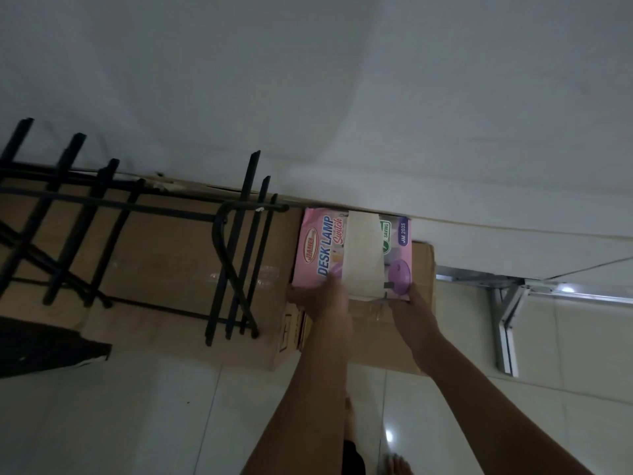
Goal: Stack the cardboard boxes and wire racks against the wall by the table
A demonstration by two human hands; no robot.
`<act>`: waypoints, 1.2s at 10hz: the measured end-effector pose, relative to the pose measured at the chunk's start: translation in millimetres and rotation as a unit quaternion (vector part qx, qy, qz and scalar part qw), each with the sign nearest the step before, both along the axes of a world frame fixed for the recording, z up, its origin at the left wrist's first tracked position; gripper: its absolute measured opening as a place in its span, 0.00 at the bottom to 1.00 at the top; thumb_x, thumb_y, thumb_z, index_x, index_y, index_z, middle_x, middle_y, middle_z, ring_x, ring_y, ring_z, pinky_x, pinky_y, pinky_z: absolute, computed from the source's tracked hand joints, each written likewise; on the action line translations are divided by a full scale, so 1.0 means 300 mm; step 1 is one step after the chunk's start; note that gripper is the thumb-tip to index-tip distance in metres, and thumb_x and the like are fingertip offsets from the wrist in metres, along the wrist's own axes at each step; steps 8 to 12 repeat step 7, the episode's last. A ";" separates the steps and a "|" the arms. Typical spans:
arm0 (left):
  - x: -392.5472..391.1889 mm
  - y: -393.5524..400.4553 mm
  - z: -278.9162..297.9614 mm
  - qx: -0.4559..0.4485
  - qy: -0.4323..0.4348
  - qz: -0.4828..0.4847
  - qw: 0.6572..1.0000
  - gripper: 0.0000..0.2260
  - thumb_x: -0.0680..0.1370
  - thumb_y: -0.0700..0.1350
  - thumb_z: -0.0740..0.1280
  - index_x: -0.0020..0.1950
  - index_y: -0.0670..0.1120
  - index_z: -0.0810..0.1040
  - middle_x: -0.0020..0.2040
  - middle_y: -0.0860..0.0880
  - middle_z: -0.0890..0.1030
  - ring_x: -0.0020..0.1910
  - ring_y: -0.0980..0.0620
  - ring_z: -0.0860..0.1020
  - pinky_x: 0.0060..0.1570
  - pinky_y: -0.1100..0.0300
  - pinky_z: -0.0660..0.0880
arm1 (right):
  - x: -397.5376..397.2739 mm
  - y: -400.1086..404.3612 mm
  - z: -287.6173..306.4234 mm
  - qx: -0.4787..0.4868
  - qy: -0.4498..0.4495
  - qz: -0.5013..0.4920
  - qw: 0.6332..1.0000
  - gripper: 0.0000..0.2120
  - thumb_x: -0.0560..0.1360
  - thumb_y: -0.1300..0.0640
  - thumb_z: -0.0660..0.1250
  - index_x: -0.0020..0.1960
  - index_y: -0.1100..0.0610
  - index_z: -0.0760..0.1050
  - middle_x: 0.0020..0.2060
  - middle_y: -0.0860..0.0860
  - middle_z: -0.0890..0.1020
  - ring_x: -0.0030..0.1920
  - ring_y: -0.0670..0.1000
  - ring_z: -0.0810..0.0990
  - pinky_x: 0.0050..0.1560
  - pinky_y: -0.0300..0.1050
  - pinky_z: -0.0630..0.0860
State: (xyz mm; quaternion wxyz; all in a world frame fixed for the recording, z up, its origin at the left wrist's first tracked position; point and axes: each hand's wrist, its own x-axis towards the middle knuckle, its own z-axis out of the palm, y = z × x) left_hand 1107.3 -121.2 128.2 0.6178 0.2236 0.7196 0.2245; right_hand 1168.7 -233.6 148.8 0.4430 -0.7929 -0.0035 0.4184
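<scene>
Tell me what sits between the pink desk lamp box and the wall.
Nothing shows there in the head view: the pink desk lamp box has its far edge right against the wall, while both hands hold its near edge.

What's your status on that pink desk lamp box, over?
Left hand and right hand both on the near edge of the pink desk lamp box. Box on the cardboard box, at the wall. Black wire rack beside it, clear.
</scene>
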 end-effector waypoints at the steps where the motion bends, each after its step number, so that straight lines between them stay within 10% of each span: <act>1: -0.006 0.001 -0.004 -0.063 -0.003 -0.023 0.998 0.30 0.72 0.45 0.78 0.69 0.39 0.70 0.60 0.43 0.78 0.54 0.45 0.80 0.56 0.51 0.79 | 0.008 -0.012 0.005 -0.016 0.005 0.039 0.999 0.21 0.78 0.66 0.61 0.69 0.52 0.66 0.52 0.49 0.77 0.47 0.45 0.76 0.37 0.34 0.71; 4: -0.161 -0.076 0.094 0.044 0.100 -0.241 0.964 0.30 0.80 0.51 0.68 0.78 0.47 0.59 0.62 0.46 0.76 0.55 0.44 0.78 0.48 0.55 0.72 | -0.045 -0.051 0.123 -0.117 -0.180 0.088 0.973 0.18 0.79 0.55 0.62 0.69 0.51 0.70 0.54 0.51 0.79 0.46 0.51 0.75 0.45 0.42 0.71; 7: -0.391 -0.178 0.252 0.244 0.285 -0.574 0.728 0.33 0.77 0.51 0.65 0.81 0.52 0.56 0.78 0.49 0.64 0.74 0.43 0.65 0.64 0.46 0.73 | -0.214 -0.169 0.277 -0.251 -0.377 0.302 0.839 0.28 0.77 0.46 0.58 0.75 0.47 0.58 0.75 0.49 0.63 0.75 0.54 0.59 0.74 0.56 0.56; 12: -0.391 -0.178 0.252 0.244 0.285 -0.574 0.728 0.33 0.77 0.51 0.65 0.81 0.52 0.56 0.78 0.49 0.64 0.74 0.43 0.65 0.64 0.46 0.73 | -0.214 -0.169 0.277 -0.251 -0.377 0.302 0.839 0.28 0.77 0.46 0.58 0.75 0.47 0.58 0.75 0.49 0.63 0.75 0.54 0.59 0.74 0.56 0.56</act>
